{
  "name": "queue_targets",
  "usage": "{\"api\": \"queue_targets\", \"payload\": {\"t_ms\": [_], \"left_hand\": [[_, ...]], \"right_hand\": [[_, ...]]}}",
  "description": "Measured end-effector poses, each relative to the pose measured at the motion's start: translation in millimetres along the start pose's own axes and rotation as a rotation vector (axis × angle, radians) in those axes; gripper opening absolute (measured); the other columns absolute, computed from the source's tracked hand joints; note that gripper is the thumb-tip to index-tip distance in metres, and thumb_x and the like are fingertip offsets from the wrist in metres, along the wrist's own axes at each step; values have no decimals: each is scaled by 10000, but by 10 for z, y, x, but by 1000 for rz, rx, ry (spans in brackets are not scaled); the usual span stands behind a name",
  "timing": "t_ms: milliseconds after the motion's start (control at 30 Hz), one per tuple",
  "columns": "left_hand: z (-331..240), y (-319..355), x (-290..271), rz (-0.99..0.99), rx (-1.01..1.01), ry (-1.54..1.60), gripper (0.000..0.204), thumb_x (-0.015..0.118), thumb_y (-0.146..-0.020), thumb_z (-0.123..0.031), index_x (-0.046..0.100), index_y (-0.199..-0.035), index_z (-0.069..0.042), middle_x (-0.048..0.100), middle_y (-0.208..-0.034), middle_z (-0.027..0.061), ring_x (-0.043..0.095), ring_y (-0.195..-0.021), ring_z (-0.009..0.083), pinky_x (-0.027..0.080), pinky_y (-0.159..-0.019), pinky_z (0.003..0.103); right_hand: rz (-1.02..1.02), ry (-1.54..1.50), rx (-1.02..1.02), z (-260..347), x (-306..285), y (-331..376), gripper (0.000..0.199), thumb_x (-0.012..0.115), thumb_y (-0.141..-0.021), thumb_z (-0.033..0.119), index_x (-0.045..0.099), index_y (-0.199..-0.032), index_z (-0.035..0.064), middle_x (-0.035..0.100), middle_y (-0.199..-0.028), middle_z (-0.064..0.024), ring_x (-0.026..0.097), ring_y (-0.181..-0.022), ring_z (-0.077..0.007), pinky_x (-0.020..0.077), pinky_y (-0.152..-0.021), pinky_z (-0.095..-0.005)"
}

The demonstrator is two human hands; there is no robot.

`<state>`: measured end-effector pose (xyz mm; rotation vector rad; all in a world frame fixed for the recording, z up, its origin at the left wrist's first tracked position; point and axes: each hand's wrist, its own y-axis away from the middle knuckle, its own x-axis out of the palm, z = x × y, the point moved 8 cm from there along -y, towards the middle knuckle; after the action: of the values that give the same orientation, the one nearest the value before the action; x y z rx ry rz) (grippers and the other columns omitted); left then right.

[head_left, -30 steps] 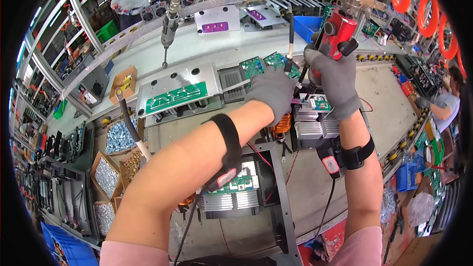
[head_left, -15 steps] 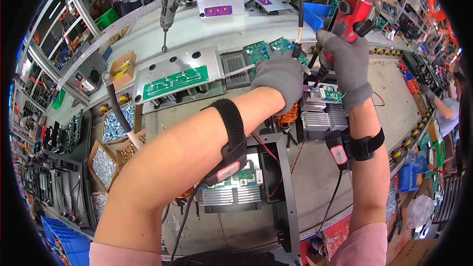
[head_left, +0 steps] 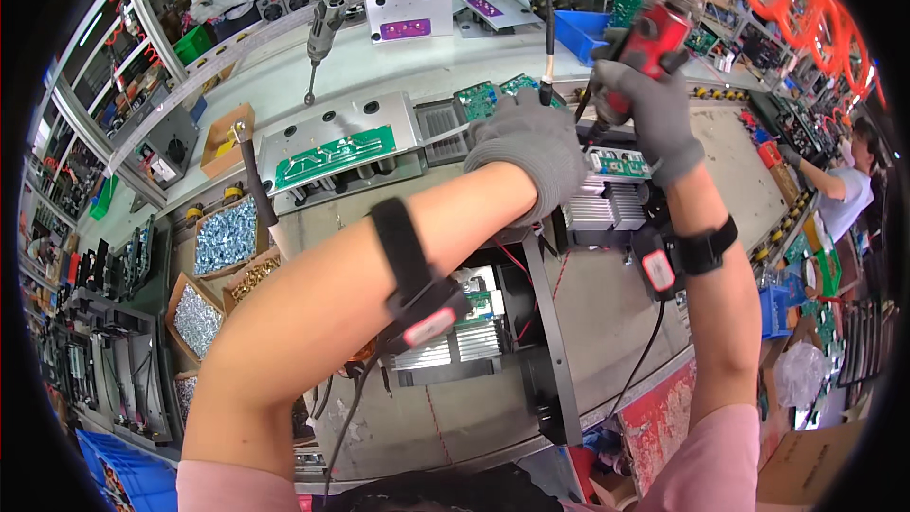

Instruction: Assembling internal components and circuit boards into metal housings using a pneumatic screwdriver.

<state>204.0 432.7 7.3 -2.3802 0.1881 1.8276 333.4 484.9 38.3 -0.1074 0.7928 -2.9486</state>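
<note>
My right hand (head_left: 654,114), in a grey knit glove, is wrapped round a red and black power screwdriver (head_left: 654,43). The tool is tilted, its dark lower end pointing down at a small green circuit board (head_left: 621,163) on a silver finned heat sink (head_left: 604,209). My left hand (head_left: 531,137), gloved alike, is bent over the work just left of that board. Its fingers curl away beneath the hand, so what they grip is hidden. A black cable end with a pale sleeve (head_left: 547,66) rises right beside its fingers.
A metal plate with a green board (head_left: 336,156) lies at the left. Boxes of small metal fasteners (head_left: 227,237) stand beyond my left forearm. Another screwdriver (head_left: 325,24) hangs over the bench. A dark frame (head_left: 550,351) holds a second heat sink (head_left: 445,356). A co-worker (head_left: 839,185) is at the right.
The view has shifted, bringing more orange coiled hose in at the right. My right hand and the blurred screwdriver have moved slightly; my left hand has drawn a little toward me.
</note>
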Motion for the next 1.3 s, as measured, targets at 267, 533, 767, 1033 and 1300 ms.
{"api": "queue_targets", "payload": {"t_ms": [267,533,767,1033,1300], "left_hand": [[135,1470,-780,-169,390,85,406,659,-777,-313,625,-1107,-80,577,-1135,148,594,-1009,322,470,-879,404],[1916,2665,-1161,-601,-61,655,243,647,-862,-176,643,-1000,24,610,-877,48,564,-814,104,455,-753,253],[3958,3059,115,-281,-581,214,254,587,-851,-253,679,-953,-39,679,-878,146,652,-808,260,487,-738,353],[4115,2910,834,172,-818,-121,590,660,-802,-380,497,-1331,-175,464,-1338,225,507,-1192,374,425,-1001,418],[3973,2892,638,-14,-775,130,409,663,-812,-307,613,-1186,-149,558,-1237,169,551,-1130,339,428,-976,436]], "right_hand": [[-408,433,198,761,-1126,2021,581,680,-826,141,416,-1326,12,596,-1010,-41,562,-810,-103,460,-661,-235],[-376,1277,518,224,-3019,4398,717,712,-803,244,378,-1364,-50,503,-1316,-192,496,-1183,-273,360,-1013,-342],[-286,1633,1049,333,-2755,4582,716,690,-800,247,372,-1385,-14,502,-1313,-209,497,-1202,-320,369,-1025,-363],[-16,1122,260,33,-611,2768,355,647,-834,124,563,-1172,55,571,-1117,-119,573,-879,-233,475,-751,-300],[98,1502,391,-1044,-801,2060,260,526,-823,26,563,-1080,28,540,-1137,-202,575,-969,-426,476,-803,-453]]}}
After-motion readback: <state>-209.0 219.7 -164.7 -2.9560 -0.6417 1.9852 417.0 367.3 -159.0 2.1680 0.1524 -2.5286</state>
